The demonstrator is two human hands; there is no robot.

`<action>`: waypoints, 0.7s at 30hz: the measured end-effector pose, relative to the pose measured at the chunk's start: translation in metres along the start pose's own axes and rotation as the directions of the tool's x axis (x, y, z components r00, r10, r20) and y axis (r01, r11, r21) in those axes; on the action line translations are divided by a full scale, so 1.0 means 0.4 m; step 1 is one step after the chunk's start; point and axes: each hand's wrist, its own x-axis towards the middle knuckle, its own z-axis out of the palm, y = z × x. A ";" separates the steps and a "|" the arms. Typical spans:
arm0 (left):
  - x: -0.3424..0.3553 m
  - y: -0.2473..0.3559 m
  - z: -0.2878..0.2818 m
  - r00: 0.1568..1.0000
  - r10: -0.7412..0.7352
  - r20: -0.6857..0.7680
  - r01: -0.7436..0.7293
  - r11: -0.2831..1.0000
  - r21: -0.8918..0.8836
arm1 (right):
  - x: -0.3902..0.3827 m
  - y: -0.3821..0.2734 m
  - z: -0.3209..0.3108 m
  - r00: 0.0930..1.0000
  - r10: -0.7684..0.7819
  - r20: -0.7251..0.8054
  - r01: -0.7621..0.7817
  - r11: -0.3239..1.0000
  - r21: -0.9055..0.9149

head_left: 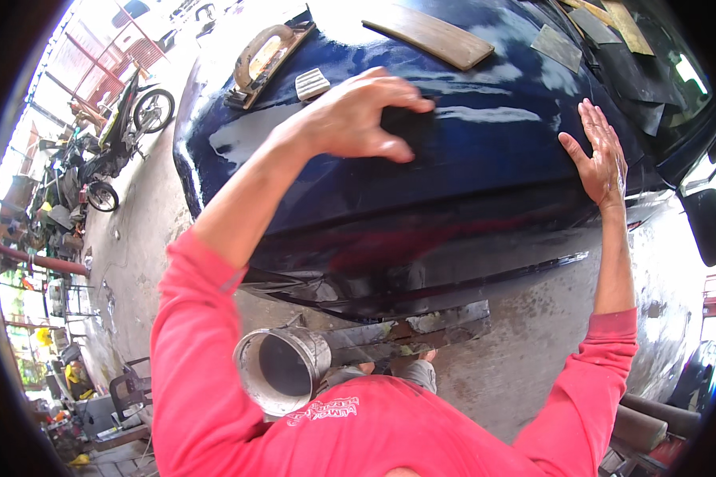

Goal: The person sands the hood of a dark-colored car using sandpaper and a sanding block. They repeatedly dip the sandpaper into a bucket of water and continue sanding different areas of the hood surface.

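Blue car panel [485, 175]: one, filling the upper middle of the frame, glossy and seemingly wet in bright streaks; surface work by hand looks under way, since both hands are over it and tools lie about, but which parts are done and how much is left cannot be told from its shine
Wooden-handled float [274, 63]: one, in the upper left of the panel, set down with no hand on it
Bucket [320, 350]: one, pale and round, on the floor at the lower centre-left, murky grey inside
Ribbed block [313, 83]: one, small and whitish, just beside the float, partly behind the left hand
Left hand [358, 115]: one, upper centre, thumb and fingers curved apart around a dark patch [412, 133]; cannot tell whether that is a pad being grasped or shade
Wooden board [433, 36]: one, flat at the top centre, untouched
Grey sheet [557, 49]: one lying apart, upper right, near further overlapping sheets too muddled to count
Right hand [601, 163]: one, right side of the panel, palm down, fingers straight, grasping nothing
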 end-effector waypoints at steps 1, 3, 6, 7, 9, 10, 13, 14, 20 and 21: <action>0.019 0.005 0.003 0.998 -0.063 0.028 0.063 0.998 0.003 | 0.000 -0.002 -0.002 1.000 0.001 0.003 -0.001 1.000 0.000; 0.012 0.011 -0.005 0.996 -0.074 0.047 0.074 0.997 0.018 | 0.000 -0.004 -0.003 1.000 -0.008 -0.005 0.008 1.000 -0.013; -0.078 0.022 -0.054 0.939 -0.317 0.136 0.311 0.948 0.061 | -0.004 -0.006 0.000 1.000 -0.013 -0.021 0.013 1.000 -0.026; -0.095 0.026 -0.058 0.952 -0.293 0.091 0.293 0.956 0.011 | -0.004 -0.005 0.003 1.000 -0.002 -0.026 0.001 0.999 -0.032; -0.069 0.033 -0.049 0.938 -0.336 0.089 0.337 0.941 0.004 | -0.007 0.002 0.009 0.999 0.014 -0.029 -0.015 0.999 -0.046; -0.033 0.030 -0.027 0.965 -0.255 0.054 0.253 0.966 0.050 | -0.007 0.006 0.011 0.999 0.011 -0.030 -0.012 0.999 -0.051; 0.123 0.035 0.060 1.000 0.005 -0.017 -0.004 0.999 0.037 | -0.005 0.021 0.015 1.000 -0.013 -0.024 0.013 1.000 -0.014; 0.147 0.035 0.085 0.993 0.080 -0.090 -0.073 0.994 0.083 | 0.000 0.025 0.016 0.995 -0.075 -0.064 0.075 0.997 0.003; -0.184 0.048 -0.005 0.967 -0.203 -0.151 0.225 0.963 0.148 | 0.008 0.030 0.031 0.998 -0.069 -0.001 0.069 0.997 -0.028; -0.273 0.047 -0.032 0.926 -0.354 -0.129 0.374 0.904 0.205 | 0.008 0.029 0.034 0.999 -0.007 0.040 0.010 0.996 -0.087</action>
